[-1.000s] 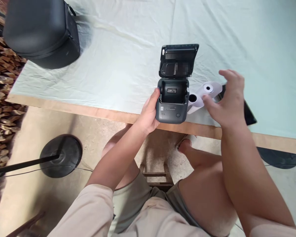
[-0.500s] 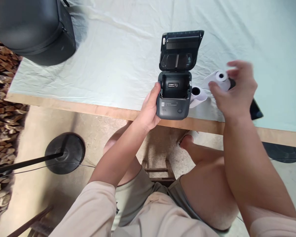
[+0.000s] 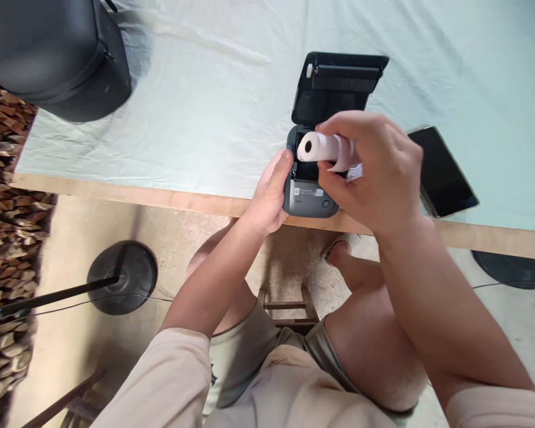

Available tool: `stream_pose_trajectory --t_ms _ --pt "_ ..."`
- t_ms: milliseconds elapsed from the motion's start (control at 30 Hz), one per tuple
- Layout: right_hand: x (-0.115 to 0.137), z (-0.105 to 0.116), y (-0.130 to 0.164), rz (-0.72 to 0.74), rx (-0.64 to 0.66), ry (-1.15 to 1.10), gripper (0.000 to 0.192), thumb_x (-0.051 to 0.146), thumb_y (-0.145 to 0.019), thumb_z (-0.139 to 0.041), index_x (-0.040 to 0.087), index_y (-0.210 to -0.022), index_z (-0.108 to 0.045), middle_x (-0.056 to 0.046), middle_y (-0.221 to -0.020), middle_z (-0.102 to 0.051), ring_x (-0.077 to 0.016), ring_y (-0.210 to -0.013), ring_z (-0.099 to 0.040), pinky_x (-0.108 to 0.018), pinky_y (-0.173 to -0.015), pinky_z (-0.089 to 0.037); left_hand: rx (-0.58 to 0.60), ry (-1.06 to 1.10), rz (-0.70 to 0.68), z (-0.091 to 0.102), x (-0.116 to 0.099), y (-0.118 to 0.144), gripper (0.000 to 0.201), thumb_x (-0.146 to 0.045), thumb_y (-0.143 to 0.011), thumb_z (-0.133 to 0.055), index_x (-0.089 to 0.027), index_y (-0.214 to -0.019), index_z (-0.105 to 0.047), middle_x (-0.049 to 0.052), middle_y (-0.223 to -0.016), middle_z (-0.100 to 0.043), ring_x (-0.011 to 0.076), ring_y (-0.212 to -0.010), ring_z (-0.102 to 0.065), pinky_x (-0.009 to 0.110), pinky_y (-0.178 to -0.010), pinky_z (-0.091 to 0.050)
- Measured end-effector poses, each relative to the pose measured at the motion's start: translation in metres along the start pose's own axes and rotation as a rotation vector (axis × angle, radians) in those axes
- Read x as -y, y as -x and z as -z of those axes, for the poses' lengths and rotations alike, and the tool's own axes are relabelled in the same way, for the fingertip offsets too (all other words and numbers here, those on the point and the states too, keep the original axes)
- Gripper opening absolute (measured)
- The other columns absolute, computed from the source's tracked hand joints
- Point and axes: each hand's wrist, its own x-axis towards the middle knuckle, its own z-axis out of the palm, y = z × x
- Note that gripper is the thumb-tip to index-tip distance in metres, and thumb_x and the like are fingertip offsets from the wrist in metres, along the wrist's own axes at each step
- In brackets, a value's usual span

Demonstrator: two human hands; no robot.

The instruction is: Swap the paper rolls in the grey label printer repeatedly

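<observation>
A dark grey portable label printer (image 3: 311,201) is gripped along its left side by my left hand (image 3: 271,190), thumb on the upper edge. Its lid (image 3: 334,89) stands flipped up, showing the roller. My right hand (image 3: 378,169) pinches a small white paper roll (image 3: 316,147) between thumb and fingers, right over the printer's paper bay. The roll's dark core faces left, and a loose flap of paper curls at its right end. Whether the roll touches the bay I cannot tell. My right hand hides the bay's right side and most of whatever white paper lies behind it.
A phone-like black slab (image 3: 443,172) lies on the pale green cloth (image 3: 205,107) right of my hand. A black case (image 3: 57,59) stands at the far left. The table's wooden edge (image 3: 196,202) runs in front of me; a round black stand base (image 3: 122,276) is on the floor.
My right hand has carried the paper roll leftward from beside the printer to over its open bay. The black slab is now uncovered. My left hand still holds the printer.
</observation>
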Motion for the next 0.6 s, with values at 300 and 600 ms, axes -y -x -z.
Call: stream_pose_trajectory --t_ms 300,600 --pt "-0.013 -0.007 0.0 -0.093 0.123 0.129 0.014 0.022 -0.085 -0.049 0.023 -0.093 -0.06 0.002 -0.101 -0.07 -0.0159 -0.094 -0.065 -0.033 -0.083 -0.042 0.0 0.016 0.043 0.003 0.002 -0.001 0.033 -0.052 -0.09 -0.053 -0.025 -0.101 -0.068 0.0 -0.099 -0.075 0.0277 -0.122 -0.062 0.035 -0.097 -0.057" --pt "-0.011 -0.005 0.013 0.152 0.053 -0.155 0.017 0.041 -0.084 -0.059 0.025 -0.083 -0.062 0.003 -0.085 -0.07 -0.017 -0.093 -0.066 -0.037 -0.088 -0.046 0.044 -0.103 -0.001 0.008 0.0 0.002 0.023 -0.031 -0.081 -0.069 -0.024 -0.101 -0.063 -0.001 -0.093 -0.071 0.0209 -0.099 -0.069 0.029 -0.083 -0.055"
